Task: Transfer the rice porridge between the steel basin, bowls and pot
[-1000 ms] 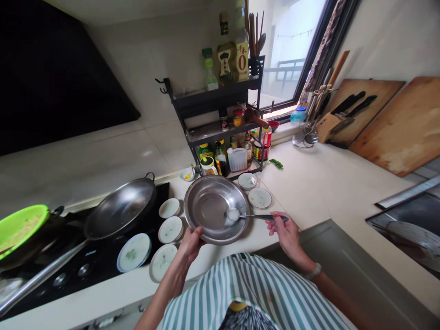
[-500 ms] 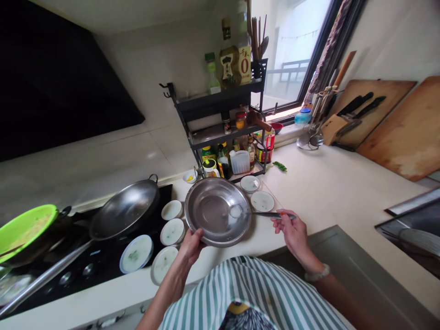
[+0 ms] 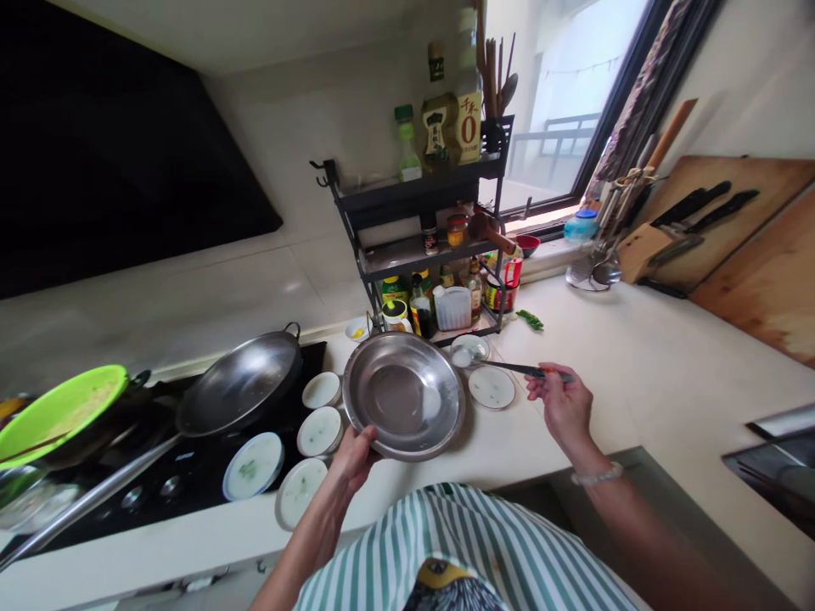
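Observation:
My left hand (image 3: pixel 356 456) grips the near rim of a wide steel basin (image 3: pixel 382 428), which is tilted and has a little pale liquid in the bottom. In my right hand (image 3: pixel 561 403) is the dark handle of a ladle (image 3: pixel 509 367). Its round bowl, holding whitish liquid, is over the edge of a small bowl (image 3: pixel 474 343) at the back right of the basin. Just nearer stands another small bowl (image 3: pixel 491 388) of whitish liquid with green bits. Left of the basin are several similar bowls, among them one at the middle (image 3: pixel 319 431).
On the black stove sit a wok (image 3: pixel 238 382) with a long handle and a green colander (image 3: pixel 70 412) of food. A spice rack (image 3: pixel 407 204) with bottles stands behind the basin. At the right are a knife block (image 3: pixel 643 250) and a sink (image 3: pixel 611 492).
My right hand has moved right, carrying the ladle out of the basin to the small bowl at the back right. My left hand still grips the basin rim.

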A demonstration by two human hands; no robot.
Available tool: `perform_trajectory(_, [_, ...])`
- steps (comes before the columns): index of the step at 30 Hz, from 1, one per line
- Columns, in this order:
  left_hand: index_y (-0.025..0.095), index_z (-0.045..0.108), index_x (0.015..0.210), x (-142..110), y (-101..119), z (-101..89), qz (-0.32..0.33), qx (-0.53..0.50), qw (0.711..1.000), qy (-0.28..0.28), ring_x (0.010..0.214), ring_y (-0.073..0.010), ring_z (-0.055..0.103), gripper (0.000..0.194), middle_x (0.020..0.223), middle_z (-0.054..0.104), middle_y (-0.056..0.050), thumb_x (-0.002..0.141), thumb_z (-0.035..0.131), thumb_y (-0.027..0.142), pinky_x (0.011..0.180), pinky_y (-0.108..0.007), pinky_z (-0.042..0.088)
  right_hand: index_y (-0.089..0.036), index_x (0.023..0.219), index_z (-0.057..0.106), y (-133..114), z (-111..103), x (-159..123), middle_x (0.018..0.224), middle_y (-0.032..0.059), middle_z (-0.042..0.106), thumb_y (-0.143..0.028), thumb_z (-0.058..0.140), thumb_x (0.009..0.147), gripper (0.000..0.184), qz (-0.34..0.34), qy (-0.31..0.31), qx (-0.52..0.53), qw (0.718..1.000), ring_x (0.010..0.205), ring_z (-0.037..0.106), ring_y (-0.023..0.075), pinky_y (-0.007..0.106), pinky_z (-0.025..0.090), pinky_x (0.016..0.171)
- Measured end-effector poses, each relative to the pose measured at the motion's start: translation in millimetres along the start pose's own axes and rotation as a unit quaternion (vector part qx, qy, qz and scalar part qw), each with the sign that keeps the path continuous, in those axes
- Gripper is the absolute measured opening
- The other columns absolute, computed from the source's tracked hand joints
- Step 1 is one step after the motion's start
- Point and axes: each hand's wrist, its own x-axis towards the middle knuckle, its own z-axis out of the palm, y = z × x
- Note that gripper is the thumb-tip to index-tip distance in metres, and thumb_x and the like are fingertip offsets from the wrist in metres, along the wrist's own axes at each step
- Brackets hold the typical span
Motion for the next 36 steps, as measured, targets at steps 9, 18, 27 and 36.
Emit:
perform_trajectory(9, [0.016,0.050,0.094,-1.9,-7.7,7.0,0.014,-0.021,0.999,0.023,0.064,-0.0161,0.066,0.031,0.066,0.066,-0.001,0.067,0.050,-0.001,0.065,-0.033,0.057,-0.018,0.103,0.060,34.7,-5.1,28.6,0.072,0.0004,0.063,-0.033,0.046,0.091,0.024,-0.147,-0.150,-0.181,0.961,0.047,0.059,0.0111,0.027,0.054,0.047])
perform_trajectory(18, [0.016,0.051,0.090,-7.1,-8.7,18.3,0.025,-0.022,0.998,0.046,0.059,-0.0164,0.065,0.029,0.064,0.065,-0.001,0.063,0.056,0.004,0.060,-0.032,0.055,-0.021,0.104,0.062,20.8,-9.0,20.1,0.090,0.0068,0.064,-0.028,0.044,0.091,0.023,-0.228,-0.256,-0.177,0.923,0.064,0.064,0.0149,0.029,0.057,0.053])
perform_trajectory(27, [0.016,0.052,0.086,-16.7,-7.0,23.0,0.040,-0.017,0.998,0.050,0.067,-0.0174,0.067,0.025,0.066,0.067,-0.002,0.064,0.054,0.003,0.063,-0.030,0.056,-0.021,0.099,0.062,24.9,7.1,-11.2,0.074,0.0019,0.062,-0.040,0.046,0.092,0.027,-0.109,-0.324,-0.107,0.934,0.047,0.057,0.0113,0.028,0.053,0.047])
perform_trajectory(36, [0.015,0.053,0.093,-24.1,-10.4,21.6,0.046,-0.011,0.997,0.059,0.064,-0.0170,0.066,0.031,0.071,0.069,-0.004,0.064,0.058,0.006,0.063,-0.030,0.055,-0.017,0.093,0.056,32.6,2.2,-26.4,0.059,0.0015,0.064,-0.049,0.058,0.082,0.034,0.127,-0.193,-0.015,0.973,0.046,0.058,0.0145,0.026,0.048,0.038])
